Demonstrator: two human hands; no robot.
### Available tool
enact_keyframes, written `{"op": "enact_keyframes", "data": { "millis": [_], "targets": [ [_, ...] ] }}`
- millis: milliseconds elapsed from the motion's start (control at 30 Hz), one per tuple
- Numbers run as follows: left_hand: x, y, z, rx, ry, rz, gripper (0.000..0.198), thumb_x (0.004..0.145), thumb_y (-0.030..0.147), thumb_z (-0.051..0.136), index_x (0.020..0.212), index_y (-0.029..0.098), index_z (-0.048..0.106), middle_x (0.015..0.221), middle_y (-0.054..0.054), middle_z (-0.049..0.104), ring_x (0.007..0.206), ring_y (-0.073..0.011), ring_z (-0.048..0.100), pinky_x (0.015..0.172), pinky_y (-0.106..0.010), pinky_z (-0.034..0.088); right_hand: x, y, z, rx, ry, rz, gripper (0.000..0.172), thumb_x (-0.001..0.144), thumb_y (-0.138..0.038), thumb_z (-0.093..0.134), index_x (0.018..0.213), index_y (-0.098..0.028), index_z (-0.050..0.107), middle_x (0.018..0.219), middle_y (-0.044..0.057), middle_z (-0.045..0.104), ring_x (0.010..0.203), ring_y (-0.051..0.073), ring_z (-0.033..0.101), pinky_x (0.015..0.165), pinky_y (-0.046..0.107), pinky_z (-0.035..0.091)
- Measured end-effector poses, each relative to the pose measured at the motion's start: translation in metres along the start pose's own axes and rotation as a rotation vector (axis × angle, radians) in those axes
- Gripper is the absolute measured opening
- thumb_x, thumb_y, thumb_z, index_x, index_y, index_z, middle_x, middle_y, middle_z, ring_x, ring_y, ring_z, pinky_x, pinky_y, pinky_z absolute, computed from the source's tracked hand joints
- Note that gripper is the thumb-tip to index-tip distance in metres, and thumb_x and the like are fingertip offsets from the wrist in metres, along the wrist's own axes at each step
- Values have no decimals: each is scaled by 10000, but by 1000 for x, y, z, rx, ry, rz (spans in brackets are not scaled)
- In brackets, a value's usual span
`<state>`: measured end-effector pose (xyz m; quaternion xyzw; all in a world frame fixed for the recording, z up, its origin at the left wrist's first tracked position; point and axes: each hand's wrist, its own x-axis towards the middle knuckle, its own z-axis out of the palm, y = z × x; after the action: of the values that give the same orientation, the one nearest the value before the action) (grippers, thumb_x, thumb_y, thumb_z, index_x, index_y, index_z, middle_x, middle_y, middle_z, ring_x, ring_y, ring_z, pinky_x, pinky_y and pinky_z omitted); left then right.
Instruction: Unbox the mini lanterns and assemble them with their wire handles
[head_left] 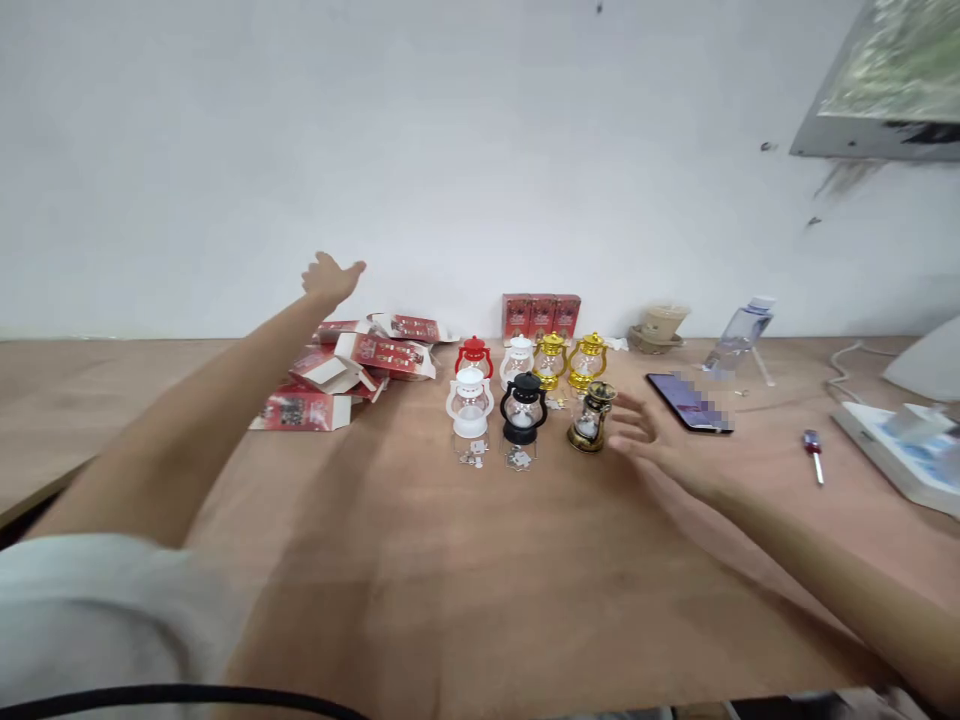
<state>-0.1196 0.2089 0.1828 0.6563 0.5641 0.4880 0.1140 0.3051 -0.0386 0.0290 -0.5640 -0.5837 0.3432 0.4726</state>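
Observation:
My left hand [330, 278] is raised over the pile of red-and-white cardboard boxes [390, 354], thumb apart from the fingers and nothing visible in it. Beside the bronze lantern [589, 420], my right hand [639, 432] is spread with its fingertips close to the lantern's right side; whether they touch it I cannot tell. To the left of that lantern stand a black lantern [523, 410] and a white lantern [470, 405]. Behind them is a row with a red lantern [473, 358], another white lantern [517, 362] and two gold lanterns [587, 362].
Three upright red boxes [541, 318] stand against the wall. Farther right are a lidded cup [664, 322], a tilted clear bottle [741, 335], a phone [681, 398], a screwdriver [813, 455] and a white power strip [892, 450]. Small flat metal pieces [519, 458] lie before the front lanterns.

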Motion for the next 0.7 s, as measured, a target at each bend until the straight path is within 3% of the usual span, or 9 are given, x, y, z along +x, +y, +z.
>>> {"op": "enact_keyframes", "data": {
  "millis": [67,100,167,233,333,467,533,600,700],
  "targets": [
    [-6,22,-6,220,196,-7,618,705,550,642,1040,46,518,1175,-144,593,1181,-291,435,955,-443,264,0,8,8,17,-114,10,854,578,-467,782,1289,-215,382,1300,138,524,1207,263,511,1041,487,388],
    [-11,36,-8,277,204,68,638,732,524,621,1116,30,494,1206,-141,575,1153,-281,444,961,-447,282,0,11,12,4,-143,-12,823,564,-440,797,1256,-207,416,1271,127,549,1198,255,517,1061,479,363],
    [-28,67,-8,332,137,274,561,787,459,569,1135,23,506,1159,-118,595,1062,-242,478,961,-440,316,3,14,20,-27,-144,-51,721,564,-408,803,1172,-193,481,1221,112,582,1158,242,538,1066,462,352],
    [-56,96,-1,382,-18,433,432,787,371,579,1059,36,564,1058,-100,623,989,-229,511,921,-403,357,6,15,26,-39,-90,-43,617,595,-404,785,1103,-182,515,1162,106,613,1083,235,576,1022,452,392],
    [-121,127,19,393,-275,677,215,794,288,565,938,136,618,967,-61,639,913,-207,548,860,-338,388,8,14,32,28,17,-5,507,651,-428,738,1049,-179,545,1100,94,642,1010,228,604,961,428,433],
    [-221,138,52,404,-434,1097,187,867,263,476,920,153,616,976,-75,641,911,-205,553,842,-353,381,0,10,41,301,63,-32,449,697,-484,673,1028,-190,592,1123,73,651,1057,233,589,943,389,444],
    [-253,138,64,349,-390,1197,223,897,303,467,974,144,602,1039,-88,628,962,-205,550,858,-351,373,-8,7,49,440,48,-36,442,704,-487,653,1034,-198,601,1138,59,650,1071,239,584,922,380,460],
    [-267,141,73,341,-359,1204,271,907,352,469,1018,135,586,1052,-95,618,1006,-223,537,853,-355,370,-16,2,60,538,21,-34,407,709,-467,639,1024,-213,604,1097,43,667,1038,241,600,888,373,482],
    [-260,150,86,430,-444,1171,386,881,483,489,981,121,579,1017,-108,611,972,-248,541,815,-364,376,-27,-9,73,645,-50,-36,363,735,-472,587,1003,-227,601,950,34,696,921,240,640,792,370,518]
  ]
}}
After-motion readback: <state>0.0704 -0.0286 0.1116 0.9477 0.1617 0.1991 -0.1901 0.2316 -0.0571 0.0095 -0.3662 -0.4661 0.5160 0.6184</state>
